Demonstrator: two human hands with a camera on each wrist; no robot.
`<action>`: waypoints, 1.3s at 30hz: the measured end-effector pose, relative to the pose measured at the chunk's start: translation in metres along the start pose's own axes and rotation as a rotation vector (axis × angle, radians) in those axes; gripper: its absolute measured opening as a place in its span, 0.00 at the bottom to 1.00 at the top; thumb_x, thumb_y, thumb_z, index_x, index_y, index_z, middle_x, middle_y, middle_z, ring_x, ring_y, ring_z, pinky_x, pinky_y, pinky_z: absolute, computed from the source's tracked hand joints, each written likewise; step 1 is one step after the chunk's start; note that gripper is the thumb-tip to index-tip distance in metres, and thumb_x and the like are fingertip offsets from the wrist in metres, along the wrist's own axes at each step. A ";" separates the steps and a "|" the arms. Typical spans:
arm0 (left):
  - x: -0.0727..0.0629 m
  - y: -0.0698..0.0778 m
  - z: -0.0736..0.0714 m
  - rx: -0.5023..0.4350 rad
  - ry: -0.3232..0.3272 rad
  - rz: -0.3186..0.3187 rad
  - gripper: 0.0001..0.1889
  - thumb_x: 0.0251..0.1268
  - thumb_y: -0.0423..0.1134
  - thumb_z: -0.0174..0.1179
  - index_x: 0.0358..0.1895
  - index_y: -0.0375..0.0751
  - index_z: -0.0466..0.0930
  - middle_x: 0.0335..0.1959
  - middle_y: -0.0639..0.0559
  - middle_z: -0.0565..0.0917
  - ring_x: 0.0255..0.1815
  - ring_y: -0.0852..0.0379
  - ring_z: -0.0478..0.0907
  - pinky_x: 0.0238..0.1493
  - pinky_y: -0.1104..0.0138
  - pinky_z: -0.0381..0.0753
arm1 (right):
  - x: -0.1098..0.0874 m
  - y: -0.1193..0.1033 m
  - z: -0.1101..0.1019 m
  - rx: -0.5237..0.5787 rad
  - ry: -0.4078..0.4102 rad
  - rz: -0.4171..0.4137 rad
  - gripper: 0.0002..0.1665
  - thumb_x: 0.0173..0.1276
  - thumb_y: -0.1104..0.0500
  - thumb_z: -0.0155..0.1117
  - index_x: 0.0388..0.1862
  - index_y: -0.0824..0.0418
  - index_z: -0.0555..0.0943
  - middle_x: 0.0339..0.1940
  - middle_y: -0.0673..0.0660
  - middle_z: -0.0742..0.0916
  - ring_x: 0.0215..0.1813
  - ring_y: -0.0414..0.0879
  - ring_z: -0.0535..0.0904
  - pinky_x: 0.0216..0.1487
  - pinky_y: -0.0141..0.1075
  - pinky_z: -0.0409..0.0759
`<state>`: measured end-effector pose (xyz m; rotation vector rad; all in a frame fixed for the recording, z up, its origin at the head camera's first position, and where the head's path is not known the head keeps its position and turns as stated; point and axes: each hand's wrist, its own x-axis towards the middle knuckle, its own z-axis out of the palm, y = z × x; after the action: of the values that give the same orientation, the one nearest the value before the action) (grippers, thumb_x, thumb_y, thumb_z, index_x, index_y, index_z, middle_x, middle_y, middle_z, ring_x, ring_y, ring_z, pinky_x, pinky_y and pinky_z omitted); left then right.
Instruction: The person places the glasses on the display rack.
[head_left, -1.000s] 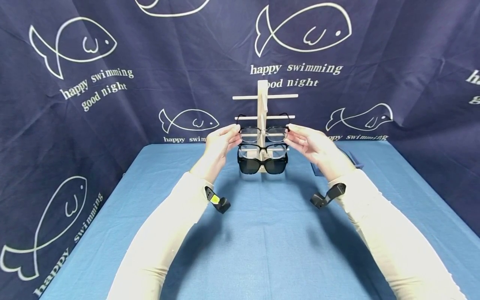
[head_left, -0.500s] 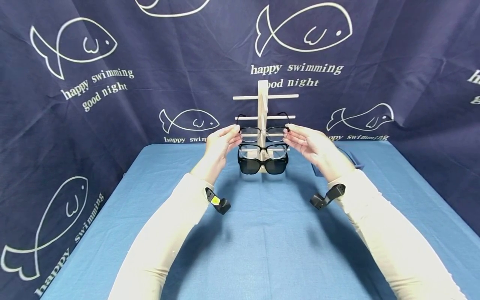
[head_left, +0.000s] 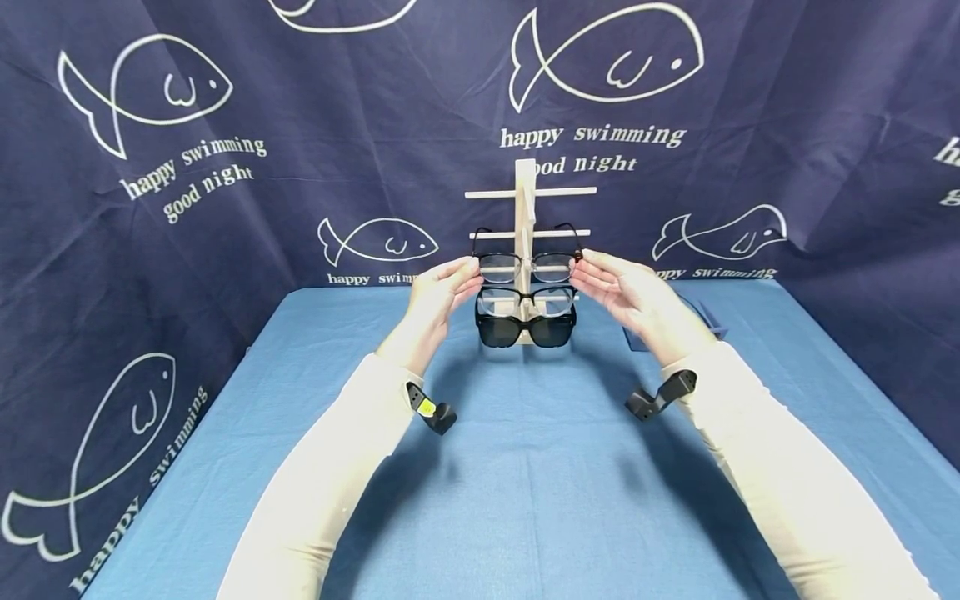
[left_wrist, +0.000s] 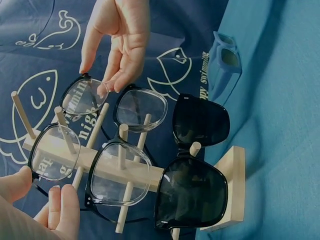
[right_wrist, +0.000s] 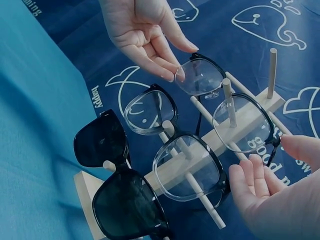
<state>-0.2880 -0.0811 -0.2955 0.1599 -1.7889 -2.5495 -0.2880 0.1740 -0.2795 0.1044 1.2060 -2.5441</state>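
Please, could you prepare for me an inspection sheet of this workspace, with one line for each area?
Surface: light creases in the blue tablecloth.
Job's things: wooden stand upright; clear top glasses, clear middle glasses and dark sunglasses one above another at its front.
Clutter: one blue item, apparently glasses, on the cloth, partly behind the right hand in the head view.
Grips: left grip at the left end of the top glasses, right grip at the right end; whether either pinches the frame is unclear.
Cables: nothing seen.
Surroundings: dark blue curtain with white fish and lettering.
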 end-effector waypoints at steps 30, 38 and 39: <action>-0.023 -0.012 0.000 0.085 -0.036 -0.029 0.18 0.66 0.28 0.59 0.57 0.25 0.76 0.57 0.33 0.79 0.58 0.38 0.78 0.57 0.65 0.83 | -0.010 0.000 -0.024 -0.059 -0.083 -0.010 0.14 0.73 0.66 0.54 0.34 0.64 0.87 0.38 0.59 0.88 0.45 0.45 0.85 0.52 0.33 0.85; -0.028 -0.017 0.000 0.090 -0.052 -0.067 0.17 0.66 0.27 0.59 0.57 0.26 0.77 0.58 0.30 0.78 0.46 0.51 0.84 0.56 0.66 0.84 | -0.013 0.000 -0.031 -0.066 -0.089 -0.021 0.15 0.74 0.66 0.53 0.34 0.64 0.87 0.36 0.59 0.88 0.42 0.45 0.86 0.49 0.33 0.86; -0.029 -0.018 0.000 0.092 -0.052 -0.069 0.17 0.66 0.27 0.59 0.57 0.26 0.77 0.58 0.31 0.78 0.45 0.51 0.84 0.56 0.66 0.84 | -0.013 0.000 -0.032 -0.066 -0.090 -0.022 0.15 0.74 0.66 0.52 0.34 0.64 0.87 0.36 0.59 0.88 0.42 0.45 0.86 0.48 0.33 0.86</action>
<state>-0.2586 -0.0728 -0.3106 0.1607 -1.9550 -2.5406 -0.2775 0.2022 -0.2977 -0.0386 1.2618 -2.4959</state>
